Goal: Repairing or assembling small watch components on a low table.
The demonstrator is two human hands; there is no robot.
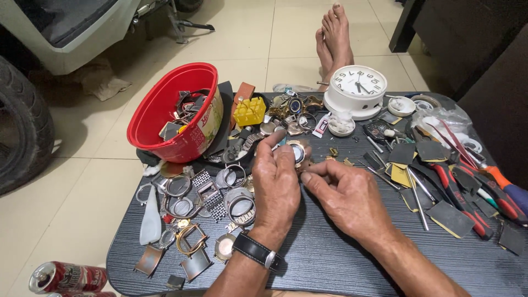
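Note:
My left hand (278,184), with a black-strapped wristwatch (256,251) on the wrist, holds a round gold-rimmed watch case (297,150) between thumb and fingers above a low dark table (330,258). Beside it, my right hand (346,192) has its fingertips pinched together at the lower edge of the watch case; whether something small sits between them is hidden. Several metal watch cases and bracelet pieces (220,192) lie just left of my left hand.
A tilted red bowl (173,113) of watch parts, a yellow plastic block (249,111) and a white alarm clock (357,88) stand at the back. Red-handled pliers (462,201), tweezers and dark pads lie right. My bare feet (334,41) rest beyond the table. A crushed can (69,276) lies at lower left.

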